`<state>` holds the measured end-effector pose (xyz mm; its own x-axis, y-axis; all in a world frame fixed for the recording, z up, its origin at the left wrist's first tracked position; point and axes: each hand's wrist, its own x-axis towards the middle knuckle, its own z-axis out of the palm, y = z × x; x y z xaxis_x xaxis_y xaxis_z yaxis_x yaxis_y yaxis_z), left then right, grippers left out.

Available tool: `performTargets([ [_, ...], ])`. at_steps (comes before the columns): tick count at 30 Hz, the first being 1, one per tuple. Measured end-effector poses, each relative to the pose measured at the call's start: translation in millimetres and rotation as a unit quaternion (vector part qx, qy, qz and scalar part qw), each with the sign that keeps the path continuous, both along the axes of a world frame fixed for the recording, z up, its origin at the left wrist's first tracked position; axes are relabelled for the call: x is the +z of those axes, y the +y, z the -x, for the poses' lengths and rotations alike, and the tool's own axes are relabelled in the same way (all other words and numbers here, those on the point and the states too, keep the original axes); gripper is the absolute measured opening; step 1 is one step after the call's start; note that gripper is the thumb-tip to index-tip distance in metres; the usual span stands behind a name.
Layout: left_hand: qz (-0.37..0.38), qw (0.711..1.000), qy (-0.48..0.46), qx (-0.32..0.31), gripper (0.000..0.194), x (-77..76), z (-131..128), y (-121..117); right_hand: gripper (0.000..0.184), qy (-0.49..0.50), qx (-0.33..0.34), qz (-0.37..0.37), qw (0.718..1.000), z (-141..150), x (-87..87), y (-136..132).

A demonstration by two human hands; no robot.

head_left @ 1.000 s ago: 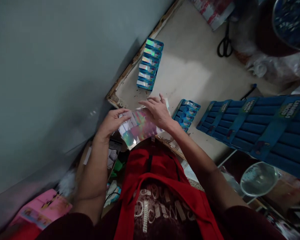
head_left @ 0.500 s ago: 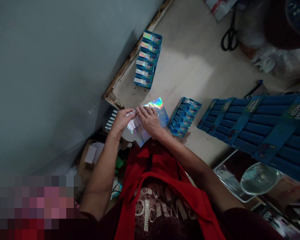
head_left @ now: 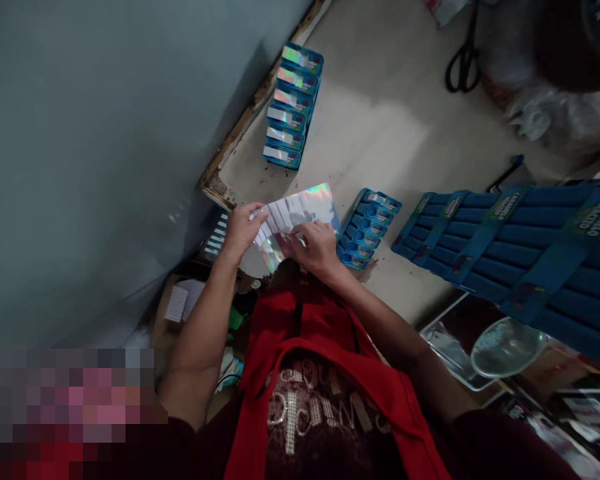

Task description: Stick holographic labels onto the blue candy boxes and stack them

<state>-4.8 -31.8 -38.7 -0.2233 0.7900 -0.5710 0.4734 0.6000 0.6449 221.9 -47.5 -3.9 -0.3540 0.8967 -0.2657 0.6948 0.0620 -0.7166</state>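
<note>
A shiny holographic sticker sheet with several pale strips across it is held up at the table's near corner. My left hand grips its left end, thumb on top. At the lower edge, my right hand has its fingers curled and pinched at the end of a strip; whether the strip is lifted is too small to tell. Just right of the sheet lies a row of small blue boxes with round cutouts, a pale label on the top one. Farther up stands a second blue row, each piece bearing a shiny label.
Long blue packs fill the table's right side. Black scissors and plastic bags lie at the far right. Below the table edge are a clear bowl and a stack of white strips. A wall borders the left.
My right hand has come down off the sheet's face to its lower edge, fingers now pinched, baring more strips. My left hand still holds the left end. The view has shifted slightly.
</note>
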Motion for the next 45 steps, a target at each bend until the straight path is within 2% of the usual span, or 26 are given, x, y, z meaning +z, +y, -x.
performTargets([
  [2, -0.038, 0.995, 0.095, -0.019, 0.034, -1.3, -2.7, 9.2, 0.022, 0.074, -0.114, 0.084, 0.987, -11.3, 7.5, -4.9],
  [4, -0.106, 0.981, 0.159, -0.016, 0.042, 1.4, -12.1, 11.6, 0.032, 0.155, -0.216, 0.181, 0.947, -24.8, 16.7, -8.4],
  [6, -0.154, 0.978, 0.141, 0.010, 0.045, 6.4, -30.0, 5.8, 0.042, 0.222, -0.277, 0.254, 0.900, -38.5, 26.7, -8.8],
  [7, -0.148, 0.985, 0.087, 0.032, 0.048, 9.0, -41.8, 0.7, 0.046, 0.246, -0.294, 0.277, 0.881, -44.8, 31.6, -8.0],
  [9, -0.073, 0.989, -0.094, 0.087, 0.064, 12.8, -68.6, -10.9, 0.049, 0.276, -0.323, 0.306, 0.852, -56.0, 40.6, -5.6],
  [10, -0.019, 0.974, -0.195, 0.115, 0.074, 13.9, -82.1, -15.8, 0.050, 0.285, -0.337, 0.317, 0.839, -60.9, 44.4, -4.5],
  [12, 0.079, 0.920, -0.352, 0.153, 0.087, 14.4, -106.4, -21.8, 0.053, 0.301, -0.361, 0.338, 0.815, -69.7, 50.4, -3.7],
  [14, 0.138, 0.878, -0.428, 0.165, 0.091, 13.9, -124.8, -22.1, 0.055, 0.314, -0.378, 0.351, 0.797, -77.6, 54.0, -5.2],
  [17, 0.171, 0.853, -0.466, 0.160, 0.079, 13.8, -142.3, -17.2, 0.054, 0.314, -0.398, 0.357, 0.785, -89.2, 54.5, -10.7],
  [21, 0.127, 0.863, -0.453, 0.183, 0.056, 16.7, -158.2, -14.9, 0.051, 0.288, -0.426, 0.348, 0.784, -103.9, 47.9, -20.2],
  [25, 0.053, 0.892, -0.404, 0.197, 0.043, 18.3, -179.7, -17.0, 0.047, 0.249, -0.472, 0.287, 0.796, -119.0, 37.1, -22.5],
  [28, -0.024, 0.904, -0.373, 0.207, 0.031, 14.3, -201.1, -10.9, 0.044, 0.229, -0.482, 0.235, 0.812, -132.7, 26.9, -11.7],
  [32, -0.068, 0.914, -0.331, 0.225, 0.025, 1.4, -226.5, 11.1, 0.035, 0.161, -0.450, 0.190, 0.858, -151.8, 10.1, 19.1],
  [35, -0.059, 0.923, -0.302, 0.232, 0.026, -8.3, -236.8, 26.0, 0.026, 0.011, -0.391, 0.145, 0.909, -161.4, -0.3, 42.3],
  [37, -0.056, 0.924, -0.296, 0.236, 0.026, -12.9, -240.1, 30.7, 0.023, -0.092, -0.341, 0.104, 0.930, -164.2, -4.4, 51.8],
  [40, -0.056, 0.923, -0.295, 0.241, 0.023, -16.8, -242.6, 31.9, 0.025, -0.160, -0.298, 0.083, 0.938, -164.4, -7.9, 55.8],
  [45, -0.047, 0.925, -0.286, 0.244, 0.020, -15.5, -245.7, 32.7, 0.024, -0.141, -0.315, 0.076, 0.936, -164.3, -16.2, 50.6],
])
